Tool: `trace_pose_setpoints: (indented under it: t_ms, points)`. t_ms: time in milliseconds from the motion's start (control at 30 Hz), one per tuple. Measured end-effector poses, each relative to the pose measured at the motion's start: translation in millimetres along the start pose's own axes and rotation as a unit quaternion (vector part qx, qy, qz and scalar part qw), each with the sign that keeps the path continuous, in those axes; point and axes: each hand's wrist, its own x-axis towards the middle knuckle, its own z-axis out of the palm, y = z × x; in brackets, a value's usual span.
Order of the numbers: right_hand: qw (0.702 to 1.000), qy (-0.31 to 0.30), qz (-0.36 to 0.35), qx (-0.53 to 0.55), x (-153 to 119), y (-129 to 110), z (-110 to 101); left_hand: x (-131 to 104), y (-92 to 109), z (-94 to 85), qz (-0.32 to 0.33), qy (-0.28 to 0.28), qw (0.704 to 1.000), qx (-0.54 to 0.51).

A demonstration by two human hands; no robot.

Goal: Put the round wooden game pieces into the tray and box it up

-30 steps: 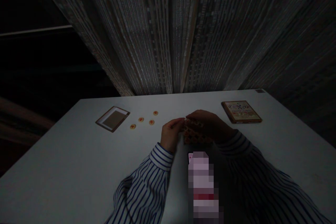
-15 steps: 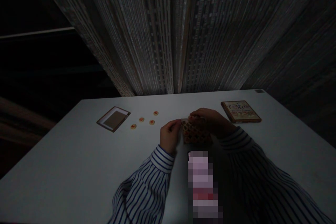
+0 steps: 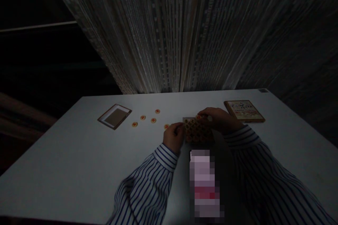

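Observation:
A clear box (image 3: 198, 134) packed with round pieces stands on the white table (image 3: 87, 168), between my hands. My left hand (image 3: 174, 137) is closed at the box's left side, its fingertips pinched at the near-left edge. My right hand (image 3: 216, 119) pinches a round piece (image 3: 199, 116) with red marking over the box's far edge. Another red-marked piece (image 3: 166, 126) lies just left of my left hand. Further left several such pieces lie loose, among them one at the left end (image 3: 134, 124). The lower sides of both palms are hidden.
A framed tray or lid (image 3: 115, 116) lies at the far left. A flat box with a printed cover (image 3: 244, 110) lies at the right, beyond my right forearm. A pixelated long object (image 3: 204, 182) lies nearest me. Stringy curtains (image 3: 169, 35) hang behind the table.
My right hand has moved slightly right, and the red-marked piece at its fingertips shows more clearly. A piece beside my left hand has come into view. The camera view has shifted slightly.

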Motion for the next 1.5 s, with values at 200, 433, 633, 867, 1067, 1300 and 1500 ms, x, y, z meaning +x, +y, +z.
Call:
trace_pose_setpoints:
  t_ms: [200,433,633,867,1067,1300,1500]
  points:
    - [0.998,-0.063,0.006,-0.024,0,1,0,-1,-4,0.9,0.014,0.006,1.000,0.025]
    - [0.993,-0.109,0.026,-0.049,1,0,3,-2,-9,3.0,0.016,0.004,0.999,0.040]
    - [0.989,-0.122,0.018,-0.075,1,0,7,-2,-9,1.8,0.020,0.003,0.999,0.051]
    - [0.985,-0.143,0.023,-0.092,2,3,10,-2,-8,0.7,0.024,0.004,0.999,0.048]
    - [0.983,-0.154,0.026,-0.100,2,5,12,-2,-8,0.7,0.019,-0.002,0.999,0.049]
    - [0.984,-0.148,0.030,-0.089,1,4,11,-4,-8,0.2,0.020,0.005,0.999,0.048]
    - [0.986,-0.140,0.022,-0.090,2,3,10,-4,-10,1.2,0.018,0.002,0.999,0.049]
